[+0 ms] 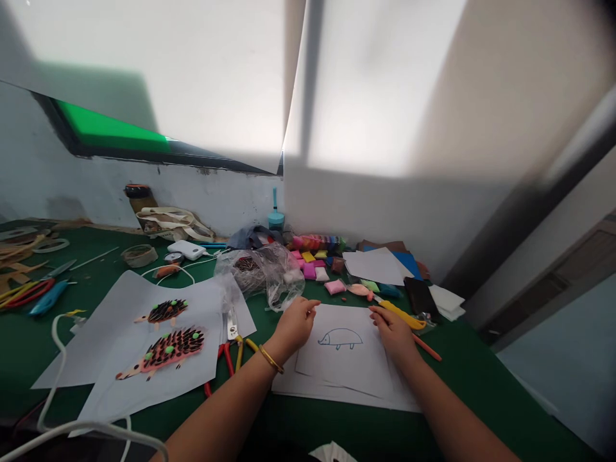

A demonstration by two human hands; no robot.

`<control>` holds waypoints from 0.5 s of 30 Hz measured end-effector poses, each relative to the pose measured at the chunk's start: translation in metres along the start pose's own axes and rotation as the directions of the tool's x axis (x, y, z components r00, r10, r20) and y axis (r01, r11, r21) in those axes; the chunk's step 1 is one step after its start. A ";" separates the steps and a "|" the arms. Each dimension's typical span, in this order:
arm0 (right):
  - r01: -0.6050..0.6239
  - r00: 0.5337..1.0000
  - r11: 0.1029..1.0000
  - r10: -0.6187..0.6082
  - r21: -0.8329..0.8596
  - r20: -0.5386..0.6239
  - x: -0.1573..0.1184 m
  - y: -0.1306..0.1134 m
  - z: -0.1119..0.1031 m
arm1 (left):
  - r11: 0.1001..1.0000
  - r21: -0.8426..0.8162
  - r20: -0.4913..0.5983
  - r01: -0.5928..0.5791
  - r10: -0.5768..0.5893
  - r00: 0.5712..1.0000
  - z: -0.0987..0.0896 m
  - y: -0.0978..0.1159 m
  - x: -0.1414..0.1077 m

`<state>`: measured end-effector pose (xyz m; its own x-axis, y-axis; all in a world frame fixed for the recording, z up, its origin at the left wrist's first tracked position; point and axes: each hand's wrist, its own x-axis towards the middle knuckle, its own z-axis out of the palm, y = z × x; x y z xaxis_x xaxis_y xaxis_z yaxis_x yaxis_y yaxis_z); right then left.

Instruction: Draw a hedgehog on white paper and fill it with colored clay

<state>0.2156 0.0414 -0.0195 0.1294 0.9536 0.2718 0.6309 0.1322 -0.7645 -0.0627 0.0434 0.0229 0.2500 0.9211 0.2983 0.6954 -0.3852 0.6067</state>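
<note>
white paper [344, 372] between curled hands [294, 326]

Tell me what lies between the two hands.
White paper bearing a blue hedgehog outline lies between the left hand and the right hand, as the head view shows.

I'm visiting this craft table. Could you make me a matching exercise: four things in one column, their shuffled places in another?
1. White sheet with blue hedgehog outline
2. Large pink hedgehog with dark spikes
3. Gold-coloured bangle
4. Turquoise-handled tool

A. Beside red-handled scissors
B. Between left hand and right hand
C. On the left wrist
D. On papers left of both hands

Pairs: 1-B, 2-D, 3-C, 4-A
</note>
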 end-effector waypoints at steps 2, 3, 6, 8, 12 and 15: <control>-0.007 1.000 1.000 0.008 -0.026 0.024 0.002 -0.002 0.002 | 0.989 0.147 0.032 0.001 -0.006 0.999 -0.007 0.004 0.008; -0.007 0.999 0.999 0.008 -0.043 0.037 0.003 -0.003 0.002 | 0.973 0.231 0.058 0.009 -0.023 0.998 -0.009 0.005 0.013; 0.026 0.996 0.994 -0.017 -0.106 0.088 0.008 -0.010 0.002 | 0.932 0.362 0.120 0.001 -0.048 0.992 -0.012 0.005 0.029; 0.069 0.991 0.985 -0.049 -0.161 0.125 0.014 -0.014 0.003 | 0.920 0.391 0.138 -0.013 -0.044 0.989 -0.009 0.002 0.039; 0.124 0.982 0.953 -0.077 -0.276 0.173 0.026 -0.020 0.007 | 0.900 0.433 0.178 -0.042 -0.040 0.983 0.001 -0.004 0.052; 0.151 0.975 0.922 -0.080 -0.357 0.208 0.035 -0.024 0.010 | 0.892 0.449 0.206 -0.050 -0.049 0.977 0.006 -0.008 0.054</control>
<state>0.1974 0.0740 0.0021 -0.0831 0.9754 0.2043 0.8743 0.1697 -0.4548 -0.0506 0.0968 0.0303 0.3487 0.9307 0.1100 0.9106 -0.3643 0.1954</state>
